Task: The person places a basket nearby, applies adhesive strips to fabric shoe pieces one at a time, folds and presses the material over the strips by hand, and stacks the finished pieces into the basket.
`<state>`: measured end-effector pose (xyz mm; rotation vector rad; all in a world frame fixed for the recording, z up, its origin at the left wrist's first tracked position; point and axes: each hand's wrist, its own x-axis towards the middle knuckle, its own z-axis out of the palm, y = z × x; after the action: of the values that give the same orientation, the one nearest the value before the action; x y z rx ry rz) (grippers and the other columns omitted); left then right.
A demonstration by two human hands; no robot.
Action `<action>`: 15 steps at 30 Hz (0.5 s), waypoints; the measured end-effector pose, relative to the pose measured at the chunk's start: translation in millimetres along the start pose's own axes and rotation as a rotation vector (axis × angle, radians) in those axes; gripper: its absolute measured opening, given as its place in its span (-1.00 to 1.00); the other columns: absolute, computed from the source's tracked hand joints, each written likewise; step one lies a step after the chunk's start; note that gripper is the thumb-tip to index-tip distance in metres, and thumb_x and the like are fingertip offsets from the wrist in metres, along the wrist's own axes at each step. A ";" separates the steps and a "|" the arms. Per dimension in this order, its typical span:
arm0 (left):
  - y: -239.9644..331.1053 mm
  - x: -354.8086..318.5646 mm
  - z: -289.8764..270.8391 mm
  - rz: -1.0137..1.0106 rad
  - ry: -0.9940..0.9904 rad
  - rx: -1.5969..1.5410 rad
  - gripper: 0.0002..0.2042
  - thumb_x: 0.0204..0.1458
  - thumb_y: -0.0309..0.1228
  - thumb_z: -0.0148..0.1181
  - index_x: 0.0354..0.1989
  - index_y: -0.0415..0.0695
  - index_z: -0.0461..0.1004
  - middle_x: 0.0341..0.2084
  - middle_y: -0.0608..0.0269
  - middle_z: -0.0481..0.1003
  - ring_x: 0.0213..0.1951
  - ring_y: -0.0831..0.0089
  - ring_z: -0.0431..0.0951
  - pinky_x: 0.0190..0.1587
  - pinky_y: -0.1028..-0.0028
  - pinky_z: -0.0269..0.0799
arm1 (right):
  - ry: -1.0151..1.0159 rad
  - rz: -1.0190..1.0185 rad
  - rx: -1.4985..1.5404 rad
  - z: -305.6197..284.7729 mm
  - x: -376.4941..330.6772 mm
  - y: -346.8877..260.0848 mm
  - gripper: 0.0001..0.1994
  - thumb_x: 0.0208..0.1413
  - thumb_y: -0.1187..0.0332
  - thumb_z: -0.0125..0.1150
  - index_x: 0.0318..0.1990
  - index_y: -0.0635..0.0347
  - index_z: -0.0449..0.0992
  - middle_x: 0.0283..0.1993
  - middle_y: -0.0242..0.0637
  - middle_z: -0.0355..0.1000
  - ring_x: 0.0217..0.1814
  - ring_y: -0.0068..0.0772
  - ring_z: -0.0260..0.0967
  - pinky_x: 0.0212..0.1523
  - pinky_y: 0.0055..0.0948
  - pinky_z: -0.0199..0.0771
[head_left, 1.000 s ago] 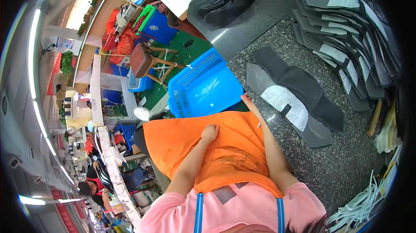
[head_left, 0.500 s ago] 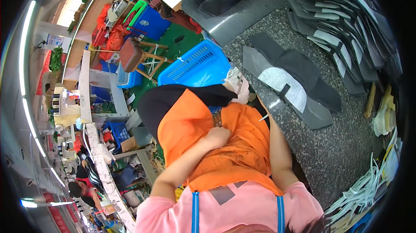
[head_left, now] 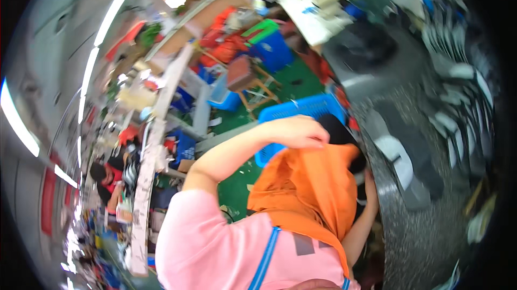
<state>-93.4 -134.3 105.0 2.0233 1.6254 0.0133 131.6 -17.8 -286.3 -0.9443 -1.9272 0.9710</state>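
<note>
My left hand (head_left: 308,131) is raised above my lap, its fingers closed on the orange apron (head_left: 301,182), which is pulled up in folds beneath it. My right hand (head_left: 370,185) is low beside the edge of the dark stone-topped table (head_left: 396,236). Blur and the table edge hide its fingers. On that table, close to my right side, lie dark flat pieces (head_left: 412,152), one with a white curved patch (head_left: 396,158). Nothing on the table is touched by my left hand.
Stacked grey and white pieces (head_left: 458,123) stand at the table's far right. A black pile (head_left: 363,47) sits at its back. A blue basket (head_left: 301,108) and a brown stool (head_left: 240,74) are on the green floor. Another person (head_left: 110,177) is far left.
My left hand has risen from my lap, lifting the apron with it. The view has swung left, so the table and its pieces appear farther right and blurred.
</note>
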 end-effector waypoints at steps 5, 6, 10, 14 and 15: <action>2.4 75.4 19.7 0.259 0.058 0.093 -0.78 0.20 -0.24 0.07 -0.27 -0.14 0.53 -0.43 0.04 0.54 -0.30 0.08 0.55 -0.23 0.18 0.42 | -0.733 0.229 0.344 -33.8 -6.2 77.3 -0.46 0.27 0.10 0.08 0.30 0.20 0.30 0.23 0.08 0.33 0.25 0.01 0.31 0.24 -0.19 0.27; 4.2 75.6 21.9 0.215 0.070 0.062 -0.78 0.20 -0.24 0.08 -0.30 -0.15 0.52 -0.46 0.05 0.53 -0.33 0.07 0.54 -0.26 0.19 0.41 | -0.379 0.341 0.542 28.6 -17.7 19.9 -0.68 0.24 0.21 0.08 0.01 0.22 0.53 0.07 0.01 0.46 0.11 0.03 0.38 0.15 -0.19 0.34; 5.2 87.9 33.0 0.160 -0.160 0.301 -0.59 0.25 -0.06 -0.01 -0.41 -0.17 0.50 -0.50 -0.06 0.51 -0.35 0.00 0.53 -0.32 0.11 0.38 | -0.059 0.243 0.150 -35.4 -33.2 -16.3 -0.64 0.21 0.17 0.11 0.03 0.24 0.52 0.10 0.00 0.45 0.15 0.03 0.37 0.17 -0.18 0.33; -105.6 94.4 139.1 0.136 0.199 0.095 -0.45 0.20 -0.10 0.12 0.23 -0.25 0.32 0.18 -0.24 0.31 0.20 -0.11 0.34 0.24 0.20 0.30 | 0.343 0.333 -0.144 -71.0 -56.8 -31.1 -0.59 0.18 0.13 0.14 0.04 0.25 0.51 0.13 -0.01 0.44 0.18 0.03 0.36 0.19 -0.16 0.32; -123.6 102.4 166.5 0.064 0.321 -0.089 -0.41 0.19 -0.15 0.15 0.30 -0.26 0.25 0.26 -0.24 0.23 0.27 -0.09 0.27 0.30 0.22 0.23 | 0.457 0.373 -0.228 -79.2 -69.5 -30.5 -0.58 0.17 0.12 0.14 0.05 0.25 0.50 0.13 -0.01 0.44 0.19 0.03 0.35 0.19 -0.16 0.32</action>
<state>-121.6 -92.0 -120.6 2.0832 1.7124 0.4464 221.7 -67.2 -247.7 -1.5497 -1.5193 0.6615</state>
